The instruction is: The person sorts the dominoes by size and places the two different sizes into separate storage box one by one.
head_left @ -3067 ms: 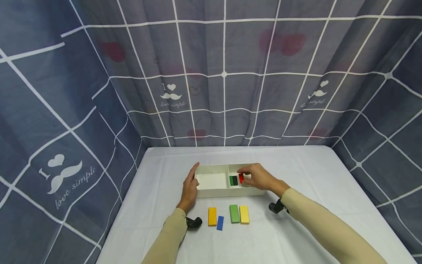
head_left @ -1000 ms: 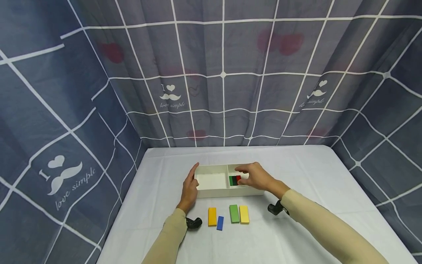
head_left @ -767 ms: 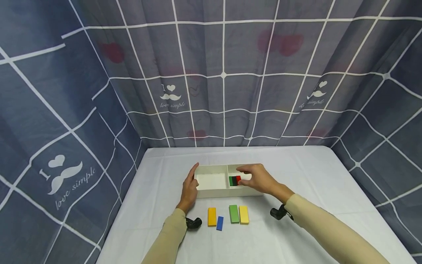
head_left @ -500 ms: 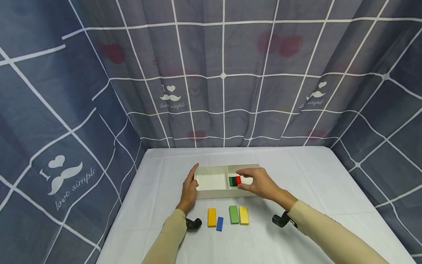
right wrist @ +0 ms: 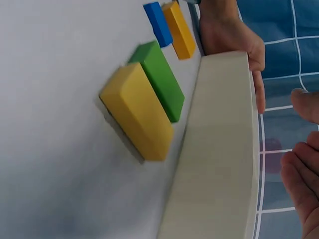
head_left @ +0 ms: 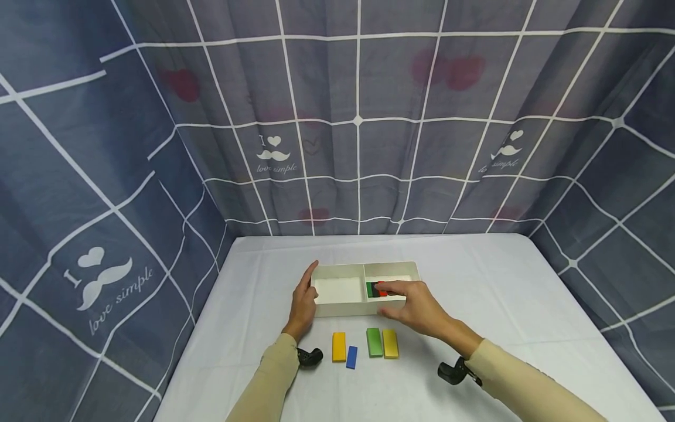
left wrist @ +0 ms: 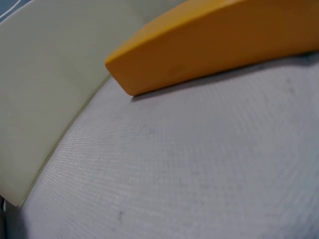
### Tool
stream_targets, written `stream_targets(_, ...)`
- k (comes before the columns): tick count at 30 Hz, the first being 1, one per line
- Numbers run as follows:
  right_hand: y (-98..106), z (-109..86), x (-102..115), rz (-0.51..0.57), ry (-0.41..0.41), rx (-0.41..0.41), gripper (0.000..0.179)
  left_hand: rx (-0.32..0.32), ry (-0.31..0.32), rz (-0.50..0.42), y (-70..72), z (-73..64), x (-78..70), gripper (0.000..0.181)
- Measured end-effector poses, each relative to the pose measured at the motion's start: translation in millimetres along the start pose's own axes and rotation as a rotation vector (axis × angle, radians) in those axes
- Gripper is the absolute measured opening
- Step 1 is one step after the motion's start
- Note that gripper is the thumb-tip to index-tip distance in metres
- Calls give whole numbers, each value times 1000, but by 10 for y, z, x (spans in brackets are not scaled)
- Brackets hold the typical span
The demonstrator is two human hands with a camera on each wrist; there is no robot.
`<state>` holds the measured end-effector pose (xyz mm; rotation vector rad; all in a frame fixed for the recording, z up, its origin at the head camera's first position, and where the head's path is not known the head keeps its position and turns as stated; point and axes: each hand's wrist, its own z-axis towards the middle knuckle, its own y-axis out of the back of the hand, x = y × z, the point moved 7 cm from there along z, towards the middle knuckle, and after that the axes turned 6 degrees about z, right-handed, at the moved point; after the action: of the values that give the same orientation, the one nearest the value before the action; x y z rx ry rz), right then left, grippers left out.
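Note:
My left hand holds the left end of a white two-compartment box, its index finger stretched along the outside. My right hand, holding nothing, hovers over the front wall of the right compartment with thumb and fingers apart. Its fingers partly cover a dark green block, a black block and a red block, side by side against the divider. In front of the box lie a yellow block, a green block, a blue block and an orange block.
White cloth covers the table. Grey-blue checked curtains rise behind it and at both sides. A black wrist camera sits on the left wrist, and another black wrist camera on the right.
My right hand has let go of the red block, which now sits against the black one, and has drawn back toward the front of the box. The left hand stays put.

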<state>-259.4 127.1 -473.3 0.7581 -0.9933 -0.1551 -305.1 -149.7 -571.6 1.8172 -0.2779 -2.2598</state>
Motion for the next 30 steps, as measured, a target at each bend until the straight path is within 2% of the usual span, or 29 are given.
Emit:
stream_targets(7, -98, -97, 112, 25, 56, -2, 50, 8, -15, -9, -6, 19, -9, 79)
stream_targets(17, -342, -200, 182, 66, 86, 53, 51, 9, -48, -10, 5, 35, -2, 79)
stream_targets(30, -706, -331, 182, 65, 108, 104, 52, 6, -17, 2, -3, 0, 1, 80)
